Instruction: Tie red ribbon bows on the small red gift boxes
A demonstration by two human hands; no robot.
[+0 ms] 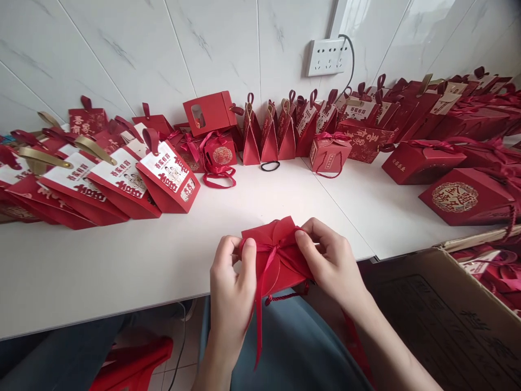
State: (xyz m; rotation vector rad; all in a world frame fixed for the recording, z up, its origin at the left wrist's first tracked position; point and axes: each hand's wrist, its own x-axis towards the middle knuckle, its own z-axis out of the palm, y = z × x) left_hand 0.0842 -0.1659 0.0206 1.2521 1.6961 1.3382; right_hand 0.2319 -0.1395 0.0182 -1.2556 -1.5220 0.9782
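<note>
A small red gift box (pixel 273 238) with a red ribbon (pixel 266 271) is held over the front edge of the white table (pixel 122 260). My left hand (pixel 231 288) grips its left side, thumb pressed on the ribbon. My right hand (pixel 331 260) holds the right side, its fingertip pinching the ribbon near the knot. A ribbon tail hangs down over my lap.
Rows of red gift bags (pixel 122 182) and boxes (pixel 329 155) line the back of the table along the tiled wall. Larger red boxes (pixel 468 198) lie at right. An open cardboard carton (pixel 448 320) stands at lower right. A black hair tie (pixel 270 166) lies mid-table.
</note>
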